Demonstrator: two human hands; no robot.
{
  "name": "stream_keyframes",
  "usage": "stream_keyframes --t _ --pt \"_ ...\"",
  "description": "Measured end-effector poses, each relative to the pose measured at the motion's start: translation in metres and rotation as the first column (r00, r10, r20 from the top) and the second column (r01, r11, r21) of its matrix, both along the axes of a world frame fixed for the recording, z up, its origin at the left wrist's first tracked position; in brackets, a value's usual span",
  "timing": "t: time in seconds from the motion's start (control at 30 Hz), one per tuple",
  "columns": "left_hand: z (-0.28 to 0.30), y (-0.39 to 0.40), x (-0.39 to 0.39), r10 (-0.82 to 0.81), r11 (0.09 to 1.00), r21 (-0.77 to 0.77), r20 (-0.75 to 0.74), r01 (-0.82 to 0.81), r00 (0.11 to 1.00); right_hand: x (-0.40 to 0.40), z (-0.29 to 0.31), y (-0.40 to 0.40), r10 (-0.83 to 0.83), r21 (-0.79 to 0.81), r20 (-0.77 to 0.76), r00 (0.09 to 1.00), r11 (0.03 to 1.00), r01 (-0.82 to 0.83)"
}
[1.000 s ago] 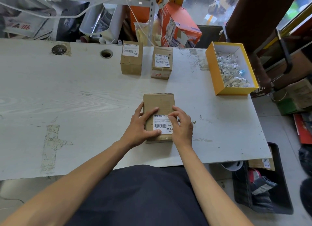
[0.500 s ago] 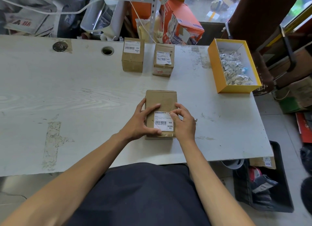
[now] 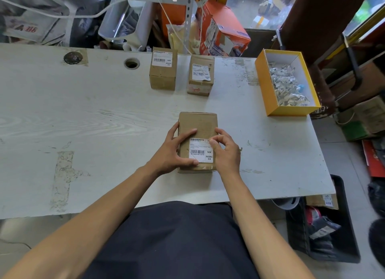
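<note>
On the tabletop (image 3: pixel 83 103), the left grip (image 3: pixel 173 151) clamps the box (image 3: pixel 198 123) while the right grip (image 3: pixel 226 151) pinches its label (image 3: pixel 200 153) corner; peeling likely needs a steady pull.

Brown cardboard box (image 3: pixel 198 124); white barcoded label (image 3: pixel 201 150); yellow tray (image 3: pixel 263 85); whitish wood-grain table (image 3: pixel 83 112).

Three brown cardboard boxes stand on the surface (image 3: pixel 83 112): the near box (image 3: pixel 198 123), the far left box (image 3: pixel 163 79) and the far right box (image 3: pixel 199 88). Three white labels show, one per box: the near label (image 3: pixel 200 152), the far left label (image 3: pixel 162 58) and the far right label (image 3: pixel 201 72). There is one yellow tray (image 3: pixel 263 85); its paper scraps (image 3: pixel 285 85) are too many to count. Two hands are at the near box, the left hand (image 3: pixel 169 153) and the right hand (image 3: pixel 228 153).
</note>
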State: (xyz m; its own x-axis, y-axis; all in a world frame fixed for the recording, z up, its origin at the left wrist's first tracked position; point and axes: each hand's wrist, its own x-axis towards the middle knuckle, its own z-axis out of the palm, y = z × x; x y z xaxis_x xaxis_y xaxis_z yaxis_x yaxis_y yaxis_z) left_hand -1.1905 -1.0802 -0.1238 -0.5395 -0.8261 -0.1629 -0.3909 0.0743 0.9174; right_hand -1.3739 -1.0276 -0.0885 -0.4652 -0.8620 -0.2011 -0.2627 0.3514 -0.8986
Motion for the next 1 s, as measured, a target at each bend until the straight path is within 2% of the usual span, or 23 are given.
stream_keyframes --t 1.0 --pt "0.0003 0.0003 -0.0003 0.008 1.0 -0.016 0.003 -0.008 1.0 0.0047 0.0083 0.0019 0.001 -0.012 -0.052 0.999 1.0 -0.002"
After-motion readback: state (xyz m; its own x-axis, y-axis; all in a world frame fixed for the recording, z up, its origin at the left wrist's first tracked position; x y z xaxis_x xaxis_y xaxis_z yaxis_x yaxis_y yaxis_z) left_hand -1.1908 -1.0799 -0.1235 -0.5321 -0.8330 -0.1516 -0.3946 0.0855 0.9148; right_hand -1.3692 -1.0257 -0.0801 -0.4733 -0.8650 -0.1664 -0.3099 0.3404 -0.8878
